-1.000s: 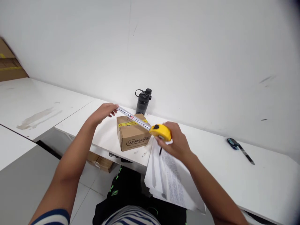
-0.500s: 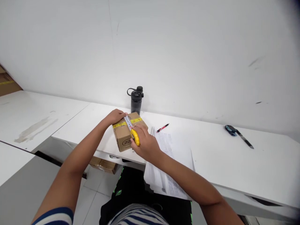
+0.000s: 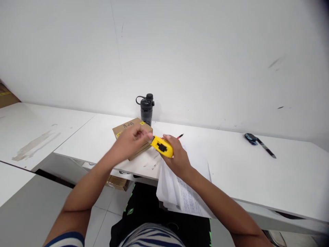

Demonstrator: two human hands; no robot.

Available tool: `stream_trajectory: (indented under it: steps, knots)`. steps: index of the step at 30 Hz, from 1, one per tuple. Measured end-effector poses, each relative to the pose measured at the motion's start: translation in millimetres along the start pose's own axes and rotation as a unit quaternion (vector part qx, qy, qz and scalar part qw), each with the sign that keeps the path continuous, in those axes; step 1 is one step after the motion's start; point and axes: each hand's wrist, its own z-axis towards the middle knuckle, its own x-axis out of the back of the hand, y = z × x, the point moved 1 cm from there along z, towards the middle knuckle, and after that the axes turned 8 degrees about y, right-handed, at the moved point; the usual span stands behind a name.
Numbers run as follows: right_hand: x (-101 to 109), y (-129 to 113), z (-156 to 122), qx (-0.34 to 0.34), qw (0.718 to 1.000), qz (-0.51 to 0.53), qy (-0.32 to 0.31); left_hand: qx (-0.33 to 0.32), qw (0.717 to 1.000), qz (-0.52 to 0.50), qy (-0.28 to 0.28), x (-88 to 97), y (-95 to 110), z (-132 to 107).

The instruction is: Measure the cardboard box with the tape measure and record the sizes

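My right hand [image 3: 179, 157] is wrapped round a yellow tape measure [image 3: 168, 151], held above the front of the desk with its black clip side showing. At its left end a short bit of blade shows, and the closed fingers of my left hand [image 3: 131, 140] pinch there, slightly blurred. Behind and below my left hand lies a cardboard box [image 3: 128, 124] with yellow tape and dark handwriting on its top face. Part of the box is hidden by that hand.
A dark water bottle [image 3: 146, 111] stands behind the box against the wall. Papers [image 3: 190, 195] hang over the desk's front edge, with a red pen [image 3: 180, 136] beyond them. A black-and-blue object with a strap [image 3: 253, 139] lies at the right.
The tape measure has come off the box top, and its long stretched blade is now almost all drawn in. The box has turned and shows another face upward.
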Motion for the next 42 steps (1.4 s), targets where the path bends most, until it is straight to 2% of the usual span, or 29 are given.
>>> stream_trajectory:
  steps: [2, 4, 6, 8, 9, 11, 13, 15, 18, 21, 24, 28, 32, 34, 37, 40, 42]
  knots:
    - [10.0, -3.4, -4.2, 0.069, 0.997, -0.001, 0.020, -0.012, 0.999, -0.017, -0.046, -16.3, -0.3, -20.5]
    - [18.3, -4.5, -11.5, 0.114, 0.993, -0.003, 0.025, -0.025, 0.992, -0.081, -0.098, -34.6, -10.4, -35.7]
    - [22.9, -2.9, -20.5, 0.111, 0.994, 0.001, 0.021, -0.049, 0.975, -0.157, -0.149, -56.3, -24.2, -46.2]
    - [23.7, 0.6, -29.7, 0.059, 0.998, 0.019, 0.012, -0.068, 0.960, -0.213, -0.170, -81.2, -35.9, -52.8]
    - [23.3, 2.4, -34.0, 0.023, 0.999, 0.035, 0.001, -0.063, 0.956, -0.238, -0.160, -94.2, -40.0, -54.6]
    - [22.9, 5.5, -41.5, -0.052, 0.995, 0.072, -0.038, -0.034, 0.955, -0.273, -0.108, -118.3, -43.5, -54.9]
    - [25.8, 8.7, -47.4, -0.112, 0.983, 0.092, -0.108, -0.006, 0.960, -0.275, -0.049, -136.7, -41.8, -49.9]
    - [34.0, 15.0, -51.2, -0.162, 0.966, 0.070, -0.188, -0.004, 0.975, -0.223, -0.014, -148.5, -37.9, -38.8]
    - [52.2, 37.5, -50.7, -0.204, 0.931, -0.044, -0.299, -0.048, 0.998, -0.039, 0.018, -160.1, -34.9, -12.4]
    - [63.7, 78.8, -42.2, -0.207, 0.880, -0.217, -0.369, -0.085, 0.985, 0.151, -0.005, -176.0, -39.5, 15.1]
    - [56.1, 129.8, -30.4, -0.232, 0.816, -0.329, -0.414, -0.108, 0.963, 0.242, -0.056, -195.7, -48.2, 31.1]
    - [24.7, 184.9, -15.4, -0.235, 0.806, -0.326, -0.434, -0.158, 0.954, 0.252, -0.020, -213.4, -60.5, 35.6]
    - [6.4, 207.5, -7.8, -0.227, 0.827, -0.297, -0.419, -0.125, 0.972, 0.201, -0.006, -220.4, -77.4, 36.8]
    - [10.6, 207.4, -9.6, -0.240, 0.848, -0.290, -0.374, -0.113, 0.976, 0.186, -0.011, -222.3, -84.8, 37.5]
    - [28.4, 196.2, -23.3, -0.278, 0.874, -0.275, -0.289, -0.128, 0.975, 0.180, -0.006, -224.6, -91.1, 38.1]
    - [45.7, 177.9, -46.5, -0.332, 0.912, -0.153, -0.187, -0.127, 0.977, 0.171, -0.012, -226.5, -93.3, 38.8]
    - [51.0, 166.7, -62.1, -0.378, 0.915, -0.018, -0.139, -0.120, 0.979, 0.161, -0.020, -227.3, -93.4, 39.8]
